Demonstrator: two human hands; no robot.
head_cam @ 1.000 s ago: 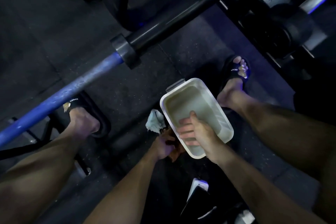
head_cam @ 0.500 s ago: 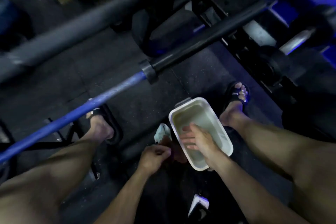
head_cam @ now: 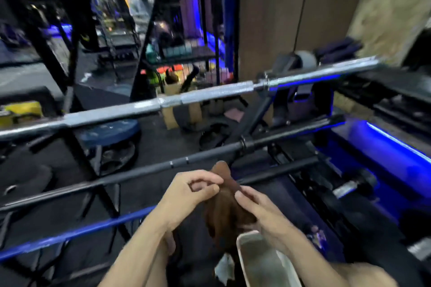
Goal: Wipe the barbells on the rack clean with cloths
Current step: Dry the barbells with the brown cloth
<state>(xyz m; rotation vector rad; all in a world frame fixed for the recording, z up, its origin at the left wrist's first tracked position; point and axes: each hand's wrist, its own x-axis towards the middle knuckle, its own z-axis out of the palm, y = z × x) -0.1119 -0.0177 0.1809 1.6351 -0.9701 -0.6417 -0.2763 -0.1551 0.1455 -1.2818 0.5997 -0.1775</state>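
I saw both hands raised in front of the rack, each gripping the same brown cloth. The left hand pinched its upper edge between thumb and curled fingers; the right hand curled round its right side. The cloth hung bunched between them, its top corner poking up just in front of the black bar.

I counted two cloths: the brown one, and a white one lying crumpled on the floor below, just left of the tub. That one pale tub sat under the right forearm, with murky water in it.

I counted four bars, all slanting up to the right. Nearest the hands ran a blue bar, passing behind the left forearm. Above it came the black bar, then a second black length emerging right of the hands, and highest a silver bar spanning almost the whole view.

The black rack frame stood left of the hands, its upright crossing the bars. A blue plate lay on the floor beyond. One dumbbell lay to the right, near a blue-lit strip.

Open room lay between the hands and the lower black bar; the right side was crowded with dark framework. The background was blurred, so I could not tell much of it.
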